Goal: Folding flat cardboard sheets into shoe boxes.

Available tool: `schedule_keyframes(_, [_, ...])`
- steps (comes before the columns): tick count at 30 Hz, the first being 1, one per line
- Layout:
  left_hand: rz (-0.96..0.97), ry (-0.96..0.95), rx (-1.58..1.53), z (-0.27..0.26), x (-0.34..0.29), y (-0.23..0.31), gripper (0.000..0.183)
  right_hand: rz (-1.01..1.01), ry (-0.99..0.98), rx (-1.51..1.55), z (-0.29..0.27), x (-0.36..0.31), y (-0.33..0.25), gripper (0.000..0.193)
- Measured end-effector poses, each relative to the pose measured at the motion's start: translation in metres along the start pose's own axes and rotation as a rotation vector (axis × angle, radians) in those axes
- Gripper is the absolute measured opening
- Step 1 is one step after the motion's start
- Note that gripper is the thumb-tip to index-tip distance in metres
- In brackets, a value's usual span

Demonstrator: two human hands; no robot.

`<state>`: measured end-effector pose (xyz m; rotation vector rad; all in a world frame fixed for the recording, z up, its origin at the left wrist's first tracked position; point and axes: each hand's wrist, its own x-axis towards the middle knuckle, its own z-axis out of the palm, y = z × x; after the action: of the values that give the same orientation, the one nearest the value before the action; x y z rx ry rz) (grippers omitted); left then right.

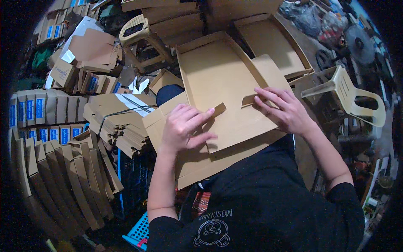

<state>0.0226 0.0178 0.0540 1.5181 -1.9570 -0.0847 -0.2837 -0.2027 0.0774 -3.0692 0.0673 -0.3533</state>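
Observation:
A partly folded brown cardboard box lies across my lap, its far end and side walls standing up and its near end panel flat. My left hand is at the box's near left corner. Its index fingertip touches a small upright flap, while the thumb is spread apart below it. At the right side, the fingers of my right hand bend round the wall and press on another small flap; the thumb is hidden. Beneath the box is a flat cardboard sheet.
Another shallow cardboard tray lies beyond the box. A strapped stack of flat cardboard and rows of folded boxes stand at left. There is a plastic stool at far left, a cream plastic chair at right and a blue basket low left.

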Motion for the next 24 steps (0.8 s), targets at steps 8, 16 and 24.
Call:
schedule_keyframes(8, [0.060,-0.057,0.036,0.009,0.007,0.010,0.119,0.045,-0.030,-0.060,0.005,-0.004,0.011,0.078])
schedule_keyframes(16, [0.002,0.007,0.206,0.020,0.001,0.009,0.073,-0.035,0.014,-0.054,-0.008,0.005,0.012,0.072])
schedule_keyframes(24, [-0.036,-0.004,0.115,0.023,0.002,0.006,0.057,0.025,0.058,0.208,0.009,0.006,0.010,0.042])
